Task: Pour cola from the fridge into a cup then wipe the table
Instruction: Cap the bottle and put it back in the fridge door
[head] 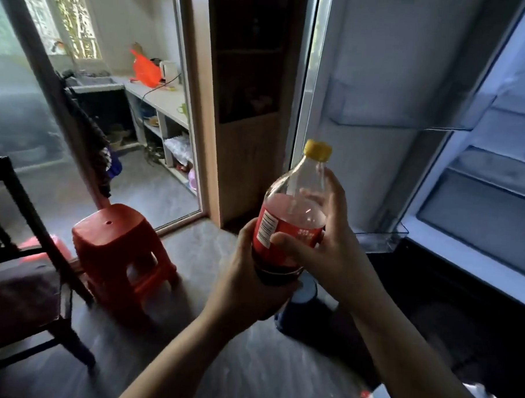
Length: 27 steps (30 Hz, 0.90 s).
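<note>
Holding the clear plastic cola bottle with the red label and yellow cap (287,218) upright before the open white fridge (467,165), you have your left hand (252,273) cupped under its base and your right hand (322,240) with fingers (331,186) clenched around its middle. It could slip if either loosens. The red plastic stool (117,246) and dark wooden chair (27,248) crowd your left; no cup or table shows.

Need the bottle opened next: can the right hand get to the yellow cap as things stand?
Probably yes: the right hand grips the cola bottle just below the bare yellow cap, while the left hand supports its base.
</note>
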Each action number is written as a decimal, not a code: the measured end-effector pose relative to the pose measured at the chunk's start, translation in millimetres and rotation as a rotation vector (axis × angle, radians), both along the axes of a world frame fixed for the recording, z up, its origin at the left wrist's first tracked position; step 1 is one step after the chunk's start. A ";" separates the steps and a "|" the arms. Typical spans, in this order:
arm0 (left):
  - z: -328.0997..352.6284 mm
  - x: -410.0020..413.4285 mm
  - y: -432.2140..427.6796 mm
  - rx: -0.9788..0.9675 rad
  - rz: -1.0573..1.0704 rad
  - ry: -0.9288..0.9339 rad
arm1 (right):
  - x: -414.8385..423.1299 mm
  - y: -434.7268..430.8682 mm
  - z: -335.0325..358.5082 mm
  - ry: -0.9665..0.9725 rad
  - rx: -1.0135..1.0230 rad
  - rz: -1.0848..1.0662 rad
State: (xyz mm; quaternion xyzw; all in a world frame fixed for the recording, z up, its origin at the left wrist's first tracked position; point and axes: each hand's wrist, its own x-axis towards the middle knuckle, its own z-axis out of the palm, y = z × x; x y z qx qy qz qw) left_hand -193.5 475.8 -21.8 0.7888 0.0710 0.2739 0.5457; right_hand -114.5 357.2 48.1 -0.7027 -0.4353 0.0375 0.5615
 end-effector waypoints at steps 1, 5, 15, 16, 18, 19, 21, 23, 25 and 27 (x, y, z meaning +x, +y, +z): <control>-3.2 5.9 -1.3 -0.003 -0.021 -0.007 | 0.7 -2.1 -0.4 0.033 0.012 -0.016; -20.1 28.1 -4.6 0.029 -0.081 -0.031 | 8.7 -12.5 -12.1 0.087 -0.009 -0.116; -21.0 79.3 -44.6 0.002 -0.195 -0.034 | 48.6 -51.9 -18.6 -0.011 -0.061 -0.303; -19.4 88.1 -51.2 0.004 -0.201 -0.041 | 56.9 -57.8 -17.6 -0.018 -0.061 -0.306; -17.4 106.4 -64.1 0.018 -0.200 -0.059 | 73.9 -70.1 -15.7 -0.049 -0.057 -0.320; -17.3 115.0 -70.2 0.025 -0.194 -0.060 | 82.1 -76.3 -15.7 -0.068 -0.059 -0.331; -19.9 133.2 -81.6 0.036 -0.177 -0.061 | 99.5 -87.5 -19.0 -0.095 -0.059 -0.357; -23.6 150.9 -91.4 0.056 -0.168 -0.050 | 117.0 -96.7 -24.0 -0.103 -0.044 -0.369; -29.6 168.2 -97.1 0.074 -0.179 -0.038 | 133.8 -103.4 -29.0 -0.101 -0.033 -0.365; -37.1 184.2 -98.5 0.102 -0.182 -0.006 | 149.7 -107.8 -34.8 -0.098 -0.027 -0.355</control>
